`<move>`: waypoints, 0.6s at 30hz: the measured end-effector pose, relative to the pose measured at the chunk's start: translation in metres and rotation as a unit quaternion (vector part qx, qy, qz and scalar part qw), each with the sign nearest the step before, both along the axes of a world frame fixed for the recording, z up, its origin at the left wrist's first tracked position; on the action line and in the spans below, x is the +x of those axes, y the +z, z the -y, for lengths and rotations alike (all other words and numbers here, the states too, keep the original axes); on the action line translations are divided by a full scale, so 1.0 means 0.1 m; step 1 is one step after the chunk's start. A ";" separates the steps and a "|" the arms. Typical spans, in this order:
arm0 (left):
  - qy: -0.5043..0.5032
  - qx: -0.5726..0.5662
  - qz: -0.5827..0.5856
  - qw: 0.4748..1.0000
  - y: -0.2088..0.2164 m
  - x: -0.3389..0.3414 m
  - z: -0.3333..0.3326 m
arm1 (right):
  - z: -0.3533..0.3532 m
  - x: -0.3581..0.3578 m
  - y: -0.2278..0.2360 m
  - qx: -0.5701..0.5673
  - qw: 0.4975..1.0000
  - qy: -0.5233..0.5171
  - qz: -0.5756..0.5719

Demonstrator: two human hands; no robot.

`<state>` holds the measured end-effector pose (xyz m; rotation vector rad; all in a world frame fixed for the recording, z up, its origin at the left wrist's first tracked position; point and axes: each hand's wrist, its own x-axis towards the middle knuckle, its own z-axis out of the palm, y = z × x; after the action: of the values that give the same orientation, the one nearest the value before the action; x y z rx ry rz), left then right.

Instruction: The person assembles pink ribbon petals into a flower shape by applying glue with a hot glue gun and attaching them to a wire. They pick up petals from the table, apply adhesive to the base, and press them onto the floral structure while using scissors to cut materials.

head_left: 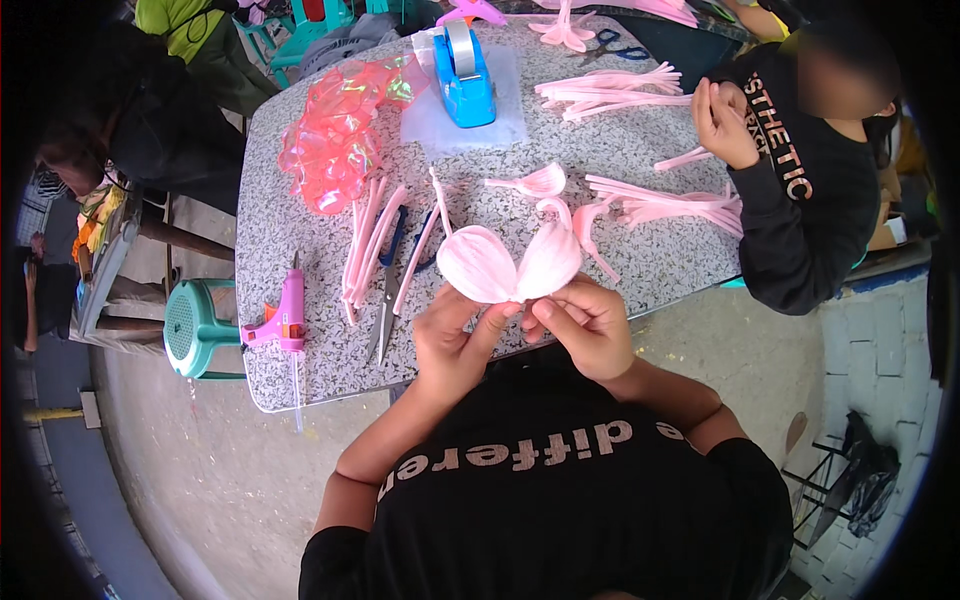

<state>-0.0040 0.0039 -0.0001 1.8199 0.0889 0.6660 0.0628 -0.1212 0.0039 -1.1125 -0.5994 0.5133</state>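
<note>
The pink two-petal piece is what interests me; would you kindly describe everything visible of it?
The pink two-petal piece has rounded, ribbed, fuzzy-looking petals spread in a V. A slim strip tops the left petal; the right tip curls. Left grip and right grip hold its base by the table's near edge.

There are two held petals [478, 265], one tape dispenser [466, 90], two pairs of scissors [385, 308] and two glue guns [290, 312].
</note>
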 end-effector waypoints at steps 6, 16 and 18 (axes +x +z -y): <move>0.018 -0.006 -0.031 0.999 -0.02 -0.02 -0.03 | 0.06 0.28 0.08 0.069 0.958 0.056 -0.272; 0.016 0.065 -0.017 0.998 -0.05 -0.03 0.01 | 0.02 0.28 0.23 0.103 0.902 0.098 -0.407; 0.029 0.064 -0.015 0.997 -0.07 -0.03 0.01 | 0.00 0.21 0.30 0.099 0.894 0.072 -0.432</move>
<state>-0.0066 0.0028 -0.0069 1.9571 0.1223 0.6978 0.0833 -0.1214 0.0340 -0.5490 0.0570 0.9755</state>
